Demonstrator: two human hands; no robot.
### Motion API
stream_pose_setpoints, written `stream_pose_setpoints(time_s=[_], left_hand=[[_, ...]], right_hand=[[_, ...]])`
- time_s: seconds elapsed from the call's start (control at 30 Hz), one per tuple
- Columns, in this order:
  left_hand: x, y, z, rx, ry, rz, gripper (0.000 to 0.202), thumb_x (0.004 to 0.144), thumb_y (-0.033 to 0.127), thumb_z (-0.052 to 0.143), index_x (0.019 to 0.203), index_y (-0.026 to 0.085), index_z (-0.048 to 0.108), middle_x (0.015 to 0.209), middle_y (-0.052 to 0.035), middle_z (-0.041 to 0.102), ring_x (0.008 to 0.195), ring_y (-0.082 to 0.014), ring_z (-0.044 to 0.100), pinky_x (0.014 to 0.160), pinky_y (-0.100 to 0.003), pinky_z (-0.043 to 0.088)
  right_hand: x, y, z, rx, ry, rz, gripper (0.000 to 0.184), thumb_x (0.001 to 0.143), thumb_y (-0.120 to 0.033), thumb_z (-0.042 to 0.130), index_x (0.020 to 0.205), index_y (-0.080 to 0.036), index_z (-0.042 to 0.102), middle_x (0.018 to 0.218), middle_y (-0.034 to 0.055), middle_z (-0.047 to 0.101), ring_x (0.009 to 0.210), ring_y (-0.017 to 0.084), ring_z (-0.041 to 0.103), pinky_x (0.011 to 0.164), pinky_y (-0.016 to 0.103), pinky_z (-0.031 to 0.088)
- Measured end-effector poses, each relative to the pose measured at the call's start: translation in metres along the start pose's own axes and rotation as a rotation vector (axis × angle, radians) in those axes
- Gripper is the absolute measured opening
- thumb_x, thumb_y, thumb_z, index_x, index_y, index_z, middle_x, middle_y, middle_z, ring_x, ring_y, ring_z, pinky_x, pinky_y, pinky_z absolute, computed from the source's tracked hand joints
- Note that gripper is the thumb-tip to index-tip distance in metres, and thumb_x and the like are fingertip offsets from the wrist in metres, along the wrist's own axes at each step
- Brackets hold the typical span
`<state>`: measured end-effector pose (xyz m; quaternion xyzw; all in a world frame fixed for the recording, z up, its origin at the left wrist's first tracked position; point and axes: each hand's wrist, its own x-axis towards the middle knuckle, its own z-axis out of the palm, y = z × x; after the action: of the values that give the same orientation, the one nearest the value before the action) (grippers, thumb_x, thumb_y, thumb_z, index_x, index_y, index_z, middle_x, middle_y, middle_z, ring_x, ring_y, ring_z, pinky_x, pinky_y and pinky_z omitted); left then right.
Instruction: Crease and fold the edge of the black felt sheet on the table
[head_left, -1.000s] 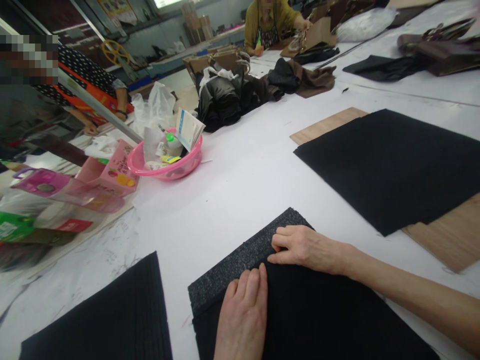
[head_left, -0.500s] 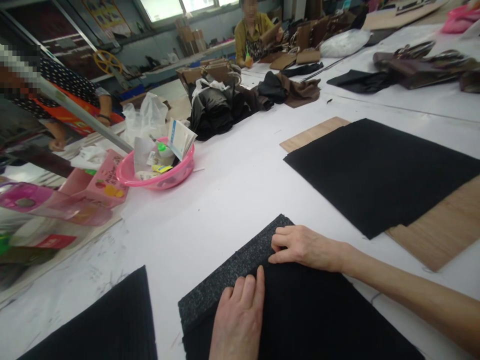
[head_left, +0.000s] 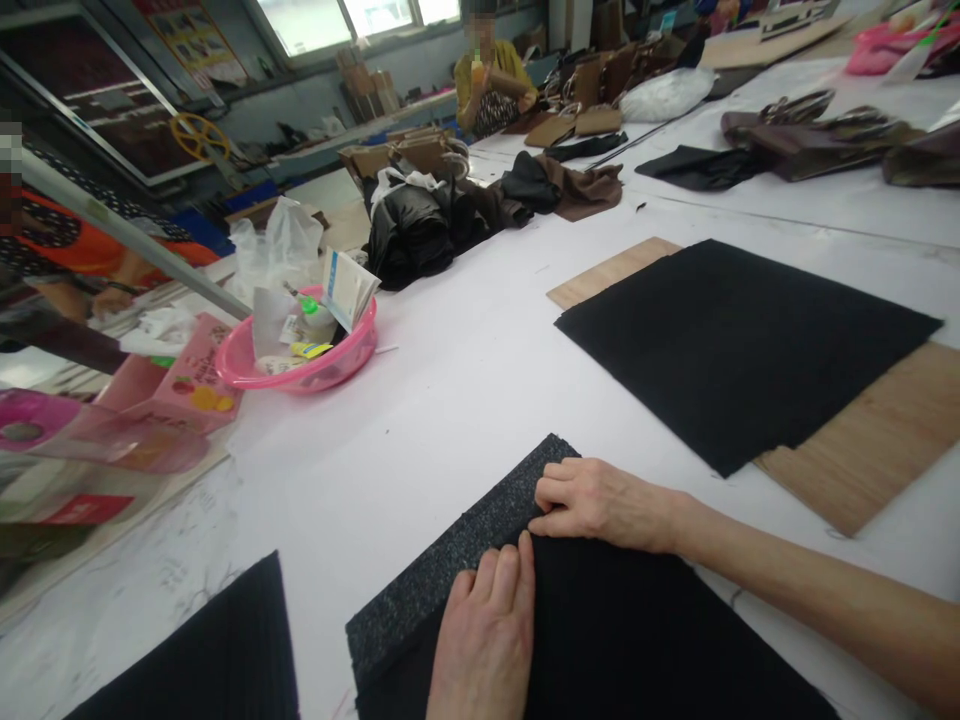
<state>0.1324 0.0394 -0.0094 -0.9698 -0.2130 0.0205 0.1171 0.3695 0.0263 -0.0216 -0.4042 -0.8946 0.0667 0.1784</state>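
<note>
My left hand [head_left: 486,640] lies flat, fingers together, on a black fabric sheet [head_left: 637,640] at the near edge of the white table [head_left: 450,390]. Under the black sheet lies a dark grey speckled felt piece [head_left: 457,545], showing as a strip along its far edge. My right hand [head_left: 600,505] rests on the same edge, fingers bent and pressed at the seam where black sheet meets grey strip. The two hands nearly touch at their fingertips.
A second black sheet [head_left: 735,340] lies on a wooden board [head_left: 870,440] to the right. Another black piece [head_left: 202,660] sits near left. A pink basin [head_left: 300,360] with bottles and papers, pink packaging [head_left: 172,385], heaped dark fabric [head_left: 427,225] and seated people [head_left: 491,80] lie beyond.
The view has tilted upward and drifted a little. Both hands stay on the sheet's edge, my left hand having slid slightly along it.
</note>
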Motion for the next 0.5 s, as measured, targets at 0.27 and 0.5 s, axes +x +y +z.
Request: stream_pose_setpoints(time_s=[0.27,0.5], left_hand=[[0.011,0.001,-0.002,-0.034,-0.027,-0.026,0.062,0.077,0.002,0.057,0.138,0.01,0.047,0.09,-0.0023,0.062,0.079,-0.0205,0.059,0.066,-0.036,0.053],[0.011,-0.001,-0.003,-0.055,-0.049,-0.024,0.067,0.077,0.003,0.057,0.141,0.013,0.044,0.093,-0.0028,0.062,0.079,-0.0199,0.058,0.069,-0.035,0.053]], right_hand=[[-0.01,0.013,-0.01,0.063,0.027,0.041,0.026,0.105,-0.015,0.041,0.104,-0.019,0.067,0.091,0.0032,0.057,0.08,0.016,0.045,0.068,0.03,0.037],[-0.018,0.015,-0.011,0.051,0.072,0.052,0.028,0.105,-0.014,0.04,0.106,-0.019,0.068,0.093,0.0042,0.058,0.081,0.016,0.048,0.069,0.03,0.039]])
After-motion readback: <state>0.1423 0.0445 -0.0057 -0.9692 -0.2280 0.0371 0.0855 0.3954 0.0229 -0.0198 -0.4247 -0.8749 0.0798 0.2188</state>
